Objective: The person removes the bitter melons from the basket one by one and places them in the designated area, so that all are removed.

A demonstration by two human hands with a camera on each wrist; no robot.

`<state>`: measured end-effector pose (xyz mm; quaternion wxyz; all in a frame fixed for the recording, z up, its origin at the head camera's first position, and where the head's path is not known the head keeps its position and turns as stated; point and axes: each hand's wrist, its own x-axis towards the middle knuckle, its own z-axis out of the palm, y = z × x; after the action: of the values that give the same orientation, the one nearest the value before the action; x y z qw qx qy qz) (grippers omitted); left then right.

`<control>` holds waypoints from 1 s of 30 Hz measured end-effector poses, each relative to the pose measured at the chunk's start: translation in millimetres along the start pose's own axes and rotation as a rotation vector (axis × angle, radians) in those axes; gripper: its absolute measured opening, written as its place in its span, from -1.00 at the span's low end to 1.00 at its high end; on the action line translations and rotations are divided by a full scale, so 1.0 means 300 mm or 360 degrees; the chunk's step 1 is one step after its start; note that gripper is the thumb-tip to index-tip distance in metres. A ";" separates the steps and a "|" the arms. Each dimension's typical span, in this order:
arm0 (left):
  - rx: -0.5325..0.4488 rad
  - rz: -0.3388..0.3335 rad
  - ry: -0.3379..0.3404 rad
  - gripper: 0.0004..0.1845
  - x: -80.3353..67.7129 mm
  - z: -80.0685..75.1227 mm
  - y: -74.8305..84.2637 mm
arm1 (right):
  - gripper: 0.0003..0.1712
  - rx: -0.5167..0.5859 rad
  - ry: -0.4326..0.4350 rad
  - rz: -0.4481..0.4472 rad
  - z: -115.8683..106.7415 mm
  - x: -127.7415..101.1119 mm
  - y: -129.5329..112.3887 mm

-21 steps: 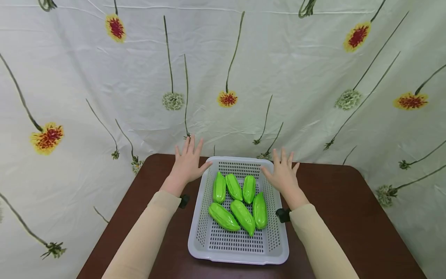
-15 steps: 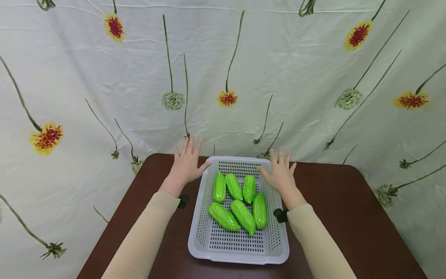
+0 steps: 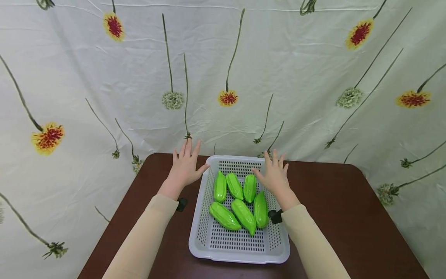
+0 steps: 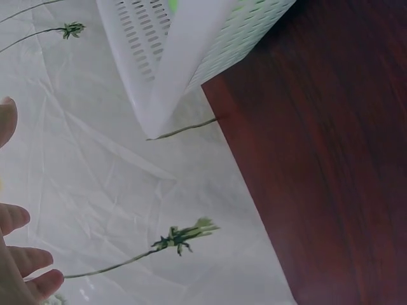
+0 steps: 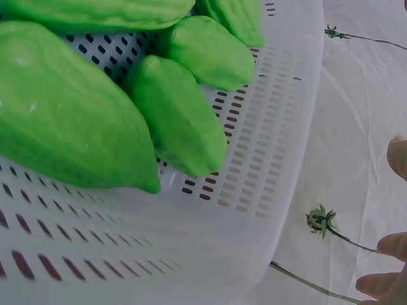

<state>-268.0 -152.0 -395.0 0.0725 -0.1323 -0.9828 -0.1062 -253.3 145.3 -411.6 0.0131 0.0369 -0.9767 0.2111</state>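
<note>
A pale perforated basket [image 3: 239, 250] sits on the dark brown table [image 3: 341, 209] and holds several bright green gourds [image 3: 242, 215]. My left hand [image 3: 185, 164] hovers open, fingers spread, just left of the basket's far left corner [image 4: 166, 82]. My right hand [image 3: 273, 173] is open over the basket's far right part, its fingers straight and apart, next to the rightmost far gourd [image 3: 249, 187]. Neither hand holds anything. In the right wrist view the green gourds [image 5: 178, 114] lie close against the basket wall [image 5: 254, 159]; only fingertips [image 5: 385, 244] show at the edge.
A cream flowered cloth [image 3: 223, 77] hangs behind and around the table. The table's rounded far corners and its right edge [image 3: 390, 217] lie near. Dark straps [image 3: 181, 204] sit on both wrists.
My right hand has drifted left and inward, from the basket's right rim to above its far right inside. The left hand has barely moved.
</note>
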 end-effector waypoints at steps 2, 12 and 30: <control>-0.0032 -0.0007 -0.0004 -0.09 -0.003 0.006 -0.004 | -0.01 0.0024 0.0015 -0.0005 0.007 0.000 -0.009; -0.0253 -0.0041 -0.0025 -0.20 -0.029 0.057 -0.028 | -0.01 0.0157 0.0019 -0.0018 0.063 -0.010 -0.040; -0.0548 -0.0109 -0.0195 -0.32 -0.118 0.094 -0.048 | -0.05 0.0298 -0.0021 0.0116 0.145 -0.022 -0.052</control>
<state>-241.4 -167.7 -430.9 -0.0149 -0.1153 -0.9566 -0.2671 -245.8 113.7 -445.1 -0.0044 0.0037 -0.9535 0.3014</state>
